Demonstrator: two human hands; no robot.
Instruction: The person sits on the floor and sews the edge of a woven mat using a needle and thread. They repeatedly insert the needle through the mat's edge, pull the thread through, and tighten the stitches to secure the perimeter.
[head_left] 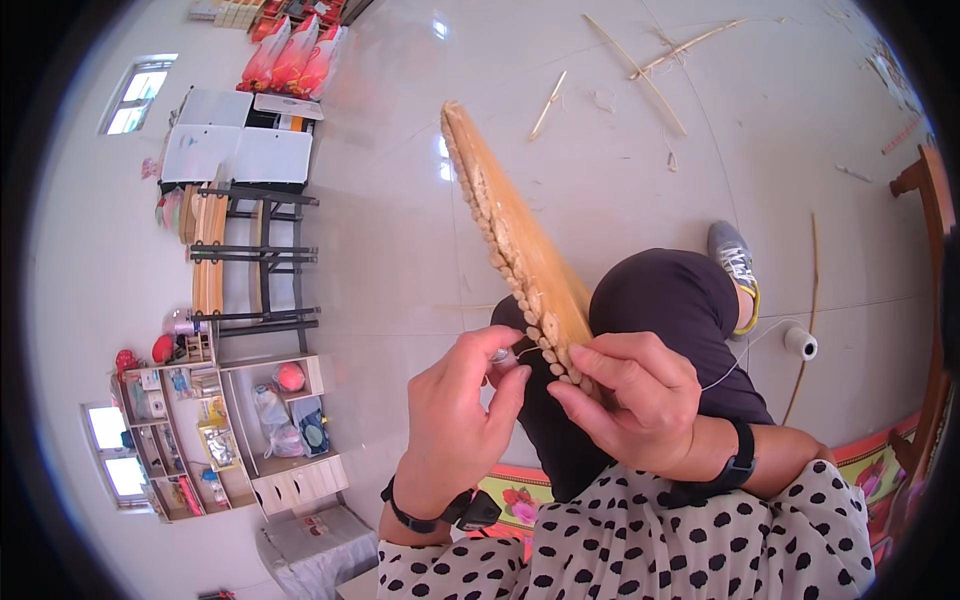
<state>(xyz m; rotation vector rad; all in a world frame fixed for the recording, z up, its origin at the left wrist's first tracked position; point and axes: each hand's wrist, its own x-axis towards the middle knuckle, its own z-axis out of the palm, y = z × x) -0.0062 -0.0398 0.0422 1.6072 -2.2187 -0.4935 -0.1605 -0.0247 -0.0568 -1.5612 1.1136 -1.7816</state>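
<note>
My right hand [640, 400] pinches the straw bundle [525, 250] at frame centre; whether my left hand [455, 415] grips anything, I can't tell. Slack thread [741, 356] from the spool [802, 342] at right could snag my leg [670, 300].

rough straw-like bundle [523, 245], glossy floor [625, 200], matt cloth trousers [660, 305]

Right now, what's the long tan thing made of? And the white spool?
The long tan thing looks like straw, smooth and glossy: light glints off it, round ends line its edge. White spool: matte thread, a strand trails off; perhaps cotton, unclear.
</note>
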